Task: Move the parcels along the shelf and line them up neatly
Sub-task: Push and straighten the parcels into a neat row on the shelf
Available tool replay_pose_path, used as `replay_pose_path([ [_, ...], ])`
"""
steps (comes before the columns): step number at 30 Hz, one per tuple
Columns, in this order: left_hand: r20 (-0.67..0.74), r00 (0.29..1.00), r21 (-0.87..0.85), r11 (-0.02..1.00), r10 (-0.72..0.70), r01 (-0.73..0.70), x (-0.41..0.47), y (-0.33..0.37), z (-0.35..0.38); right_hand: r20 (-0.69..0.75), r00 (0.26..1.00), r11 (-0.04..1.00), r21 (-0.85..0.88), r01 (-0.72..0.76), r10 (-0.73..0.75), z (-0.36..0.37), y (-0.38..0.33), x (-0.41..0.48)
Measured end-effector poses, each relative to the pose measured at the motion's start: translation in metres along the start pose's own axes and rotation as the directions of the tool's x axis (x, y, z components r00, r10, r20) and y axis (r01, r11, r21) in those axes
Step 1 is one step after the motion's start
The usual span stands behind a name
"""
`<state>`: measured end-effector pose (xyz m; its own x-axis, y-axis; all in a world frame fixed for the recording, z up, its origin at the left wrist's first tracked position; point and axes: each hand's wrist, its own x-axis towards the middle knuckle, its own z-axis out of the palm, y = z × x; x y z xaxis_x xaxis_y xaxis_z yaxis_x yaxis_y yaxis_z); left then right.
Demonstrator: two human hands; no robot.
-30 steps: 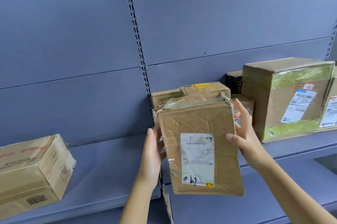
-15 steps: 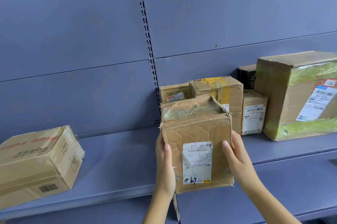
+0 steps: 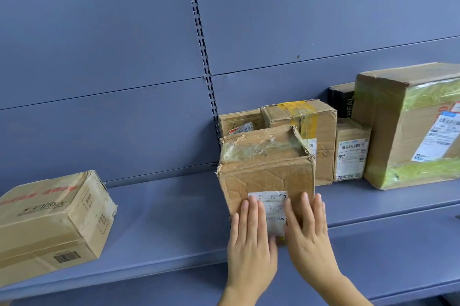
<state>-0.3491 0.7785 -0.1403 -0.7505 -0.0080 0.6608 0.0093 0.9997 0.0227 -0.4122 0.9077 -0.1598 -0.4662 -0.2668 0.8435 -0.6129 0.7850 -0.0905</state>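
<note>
Nearest the camera, the left hand (image 3: 250, 238) and the right hand (image 3: 307, 231) were laid flat, side by side, on the front face of a crumpled parcel (image 3: 266, 173). The fingers were held straight and close together over much of its white label (image 3: 272, 206); nothing was gripped or pinched. The parcel was stood upright on the shelf (image 3: 161, 218), its base hidden by the hands. It was placed ahead of the other parcels, just in front of a yellow-taped box (image 3: 313, 129) and a smaller box (image 3: 239, 124) beside the slotted upright (image 3: 199, 31).

Further right, a small labelled parcel (image 3: 351, 153), a black box (image 3: 342, 101) behind it and a large green-taped box (image 3: 408, 126) were packed close together towards the back panel (image 3: 99, 56), though their fronts were not level. Far to the left, well apart from the rest, a big carton (image 3: 49, 221) was left lying askew.

The task was judged to be partly done. The parcels on the right were already gathered, and the crumpled one was set down but not yet pushed into line. The left carton was not yet brought along, and the fronts were not yet evened.
</note>
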Motion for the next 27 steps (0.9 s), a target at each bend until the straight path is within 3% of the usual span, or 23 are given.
replay_pose_path([
  [2, 0.136, 0.989, 0.004, 0.999, -0.054, 0.054, 0.007, 0.002, 0.005, 0.134, 0.990, 0.998, -0.058, 0.038, -0.030, 0.009, 0.005, -0.001],
  [5, 0.208, 0.973, 0.037, 0.994, -0.105, 0.100, 0.016, 0.001, 0.013, 0.240, 0.969, 0.987, -0.129, 0.096, -0.063, 0.021, 0.014, 0.001],
  [18, 0.042, 0.992, 0.084, 0.990, -0.119, 0.115, 0.024, 0.001, 0.047, 0.262, 0.963, 0.975, -0.186, 0.119, -0.067, 0.043, 0.022, 0.003],
  [27, 0.123, 0.986, 0.084, 0.992, -0.108, 0.098, 0.026, -0.002, 0.041, 0.317, 0.946, 0.966, -0.218, 0.137, -0.063, 0.046, 0.029, 0.002],
])
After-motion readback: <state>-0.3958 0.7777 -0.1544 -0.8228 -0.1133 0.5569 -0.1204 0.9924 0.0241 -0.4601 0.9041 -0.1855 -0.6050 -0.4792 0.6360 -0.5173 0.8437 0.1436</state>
